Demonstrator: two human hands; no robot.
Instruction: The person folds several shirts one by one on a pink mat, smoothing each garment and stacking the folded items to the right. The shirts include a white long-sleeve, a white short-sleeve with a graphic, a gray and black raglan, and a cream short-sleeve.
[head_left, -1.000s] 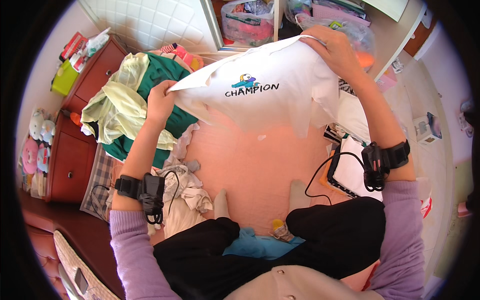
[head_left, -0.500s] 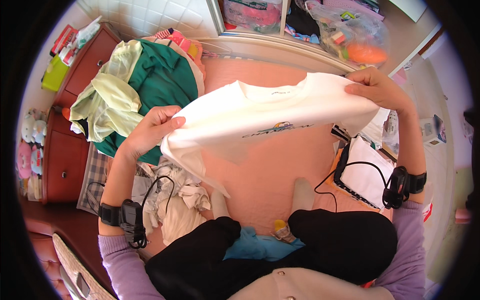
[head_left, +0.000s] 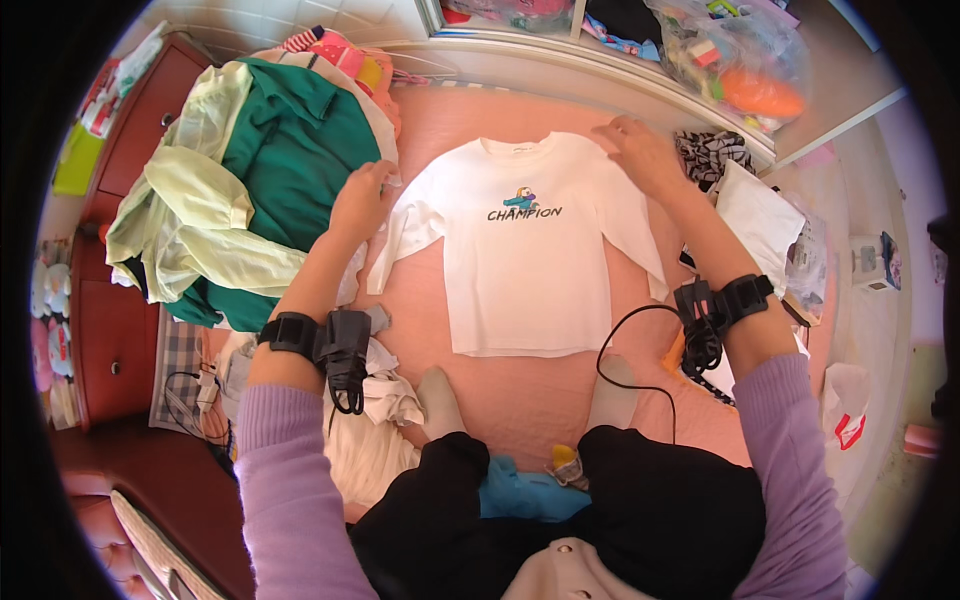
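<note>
A white long-sleeved shirt [head_left: 520, 270] with a small colourful print and dark lettering on the chest lies flat and face up on the pink bed cover [head_left: 520, 400]. Its collar points away from me. My left hand [head_left: 358, 200] grips the shirt at its left shoulder, where the sleeve starts. My right hand [head_left: 640, 150] holds the right shoulder, fingers on the cloth. Both sleeves hang down along the body of the shirt. Each of my wrists carries a black strapped device.
A heap of green and pale yellow clothes [head_left: 250, 190] lies at the left, beside red-brown drawers [head_left: 110, 330]. Crumpled white clothes [head_left: 370, 440] sit by my left knee. A folded white cloth [head_left: 760, 215], a black cable [head_left: 630, 340] and a shelf with plastic bags [head_left: 740, 70] are at the right.
The shirt was held up in the air by both hands. It has come down and now lies spread flat on the bed, both hands still at its shoulders.
</note>
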